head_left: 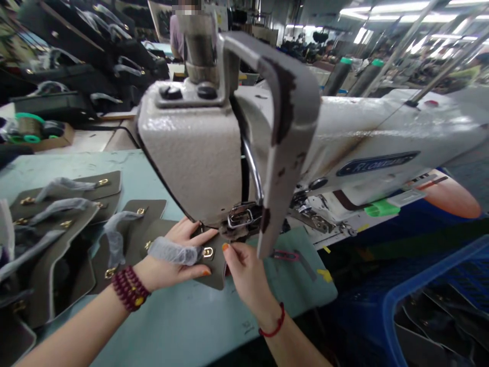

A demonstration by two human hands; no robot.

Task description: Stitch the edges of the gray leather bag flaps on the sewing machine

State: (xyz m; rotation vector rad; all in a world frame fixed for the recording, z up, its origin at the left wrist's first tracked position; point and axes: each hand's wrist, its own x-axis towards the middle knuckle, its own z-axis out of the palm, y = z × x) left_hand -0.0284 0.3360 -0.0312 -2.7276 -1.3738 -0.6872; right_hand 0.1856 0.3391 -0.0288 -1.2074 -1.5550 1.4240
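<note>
A grey-green leather flap with a gold clasp and a foam-wrapped handle lies under the head of a white sewing machine. My left hand rests on the flap, fingers stretched along it and thumb under its edge, holding it against the table. My right hand pinches the flap's right edge just below the presser foot. The needle itself is hidden behind the machine's worn grey guard.
Several more flaps with gold clasps and wrapped handles are piled at the left on the pale green table. A blue crate with dark pieces stands low at the right. Black bags fill the back left. A person stands behind the machine.
</note>
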